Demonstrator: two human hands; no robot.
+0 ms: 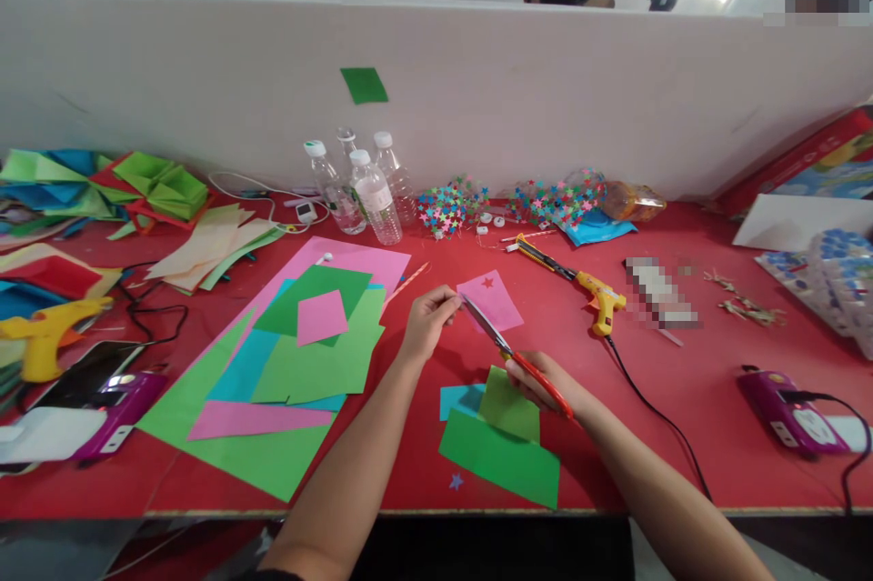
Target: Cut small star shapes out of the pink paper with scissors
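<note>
My right hand (542, 381) is wrapped round the handles of red-handled scissors (483, 321), whose blades point up and left over a pink paper square (501, 306). A small red star (487, 283) lies on that square. My left hand (435, 313) pinches at the scissor tips, by the square's left corner; what is between its fingertips is too small to make out. Below the scissors lie a light green piece (508, 408), a dark green piece (501, 458) and a partly covered blue piece (454, 401). Layered coloured sheets (314, 358) spread to the left of my left hand.
Plastic bottles (376, 199) and bags of star confetti (454, 206) stand along the white partition (273, 90). A yellow glue gun (600, 299) with a trailing cord lies right; another (51, 335) lies far left. A purple device (791, 413) sits at the right. People are beyond the partition.
</note>
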